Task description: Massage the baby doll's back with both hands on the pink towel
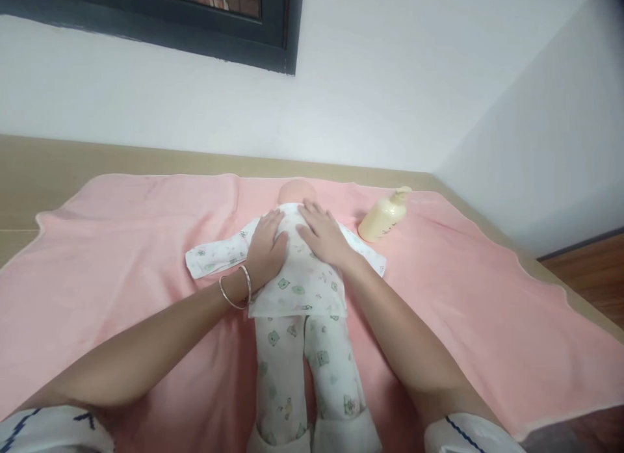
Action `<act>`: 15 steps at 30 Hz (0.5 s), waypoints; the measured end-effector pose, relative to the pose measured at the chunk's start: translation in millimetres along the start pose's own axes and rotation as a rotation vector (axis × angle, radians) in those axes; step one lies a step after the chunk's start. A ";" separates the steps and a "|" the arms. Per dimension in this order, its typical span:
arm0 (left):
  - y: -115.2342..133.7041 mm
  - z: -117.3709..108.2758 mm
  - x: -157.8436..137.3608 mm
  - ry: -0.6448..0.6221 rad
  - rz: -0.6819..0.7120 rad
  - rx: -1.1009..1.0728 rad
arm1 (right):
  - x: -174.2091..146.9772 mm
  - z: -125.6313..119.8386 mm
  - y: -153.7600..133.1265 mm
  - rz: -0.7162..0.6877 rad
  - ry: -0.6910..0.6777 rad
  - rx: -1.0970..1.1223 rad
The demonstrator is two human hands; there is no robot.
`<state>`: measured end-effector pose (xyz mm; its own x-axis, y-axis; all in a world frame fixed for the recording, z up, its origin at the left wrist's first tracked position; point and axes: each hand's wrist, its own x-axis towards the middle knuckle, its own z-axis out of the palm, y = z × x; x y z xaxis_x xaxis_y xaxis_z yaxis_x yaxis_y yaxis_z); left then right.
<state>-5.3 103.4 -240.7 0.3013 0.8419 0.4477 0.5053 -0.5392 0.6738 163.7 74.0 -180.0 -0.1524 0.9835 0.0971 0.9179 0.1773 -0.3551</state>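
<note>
A baby doll [302, 290] in a white, green-printed top and trousers lies stretched out, its bare head pointing away from me and its legs toward me. My left hand [267, 245] rests flat on the left side of the doll's upper body, with a thin bangle at the wrist. On the right side of the upper body lies my right hand [324, 235], fingers spread toward the shoulder and head. Both hands press on the cloth and grasp nothing. The sleeves reach out to either side. Whether the doll is face up or face down I cannot tell.
Under the doll spreads a pink blanket [146, 277] with wavy edges. A pale yellow pump bottle [383, 218] lies tilted on it, beyond the right sleeve. Behind stands a white wall [365, 115] with a dark-framed window [277, 24]. A tan surface [49, 160] borders the blanket.
</note>
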 end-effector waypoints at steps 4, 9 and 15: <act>-5.0 -1.5 1.3 -0.023 0.012 0.055 | -9.7 5.8 -16.2 0.275 0.033 -0.076; -10.6 0.3 1.1 0.004 0.078 0.039 | -33.8 23.3 -55.0 0.036 0.101 -0.255; -10.4 0.5 1.8 0.033 0.081 0.046 | -6.9 8.3 -7.5 -0.153 -0.023 -0.046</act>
<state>-9.6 110.6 -247.2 0.3165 0.7941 0.5190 0.5172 -0.6030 0.6074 154.9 66.1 -185.7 -0.2993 0.9459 0.1254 0.8992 0.3236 -0.2944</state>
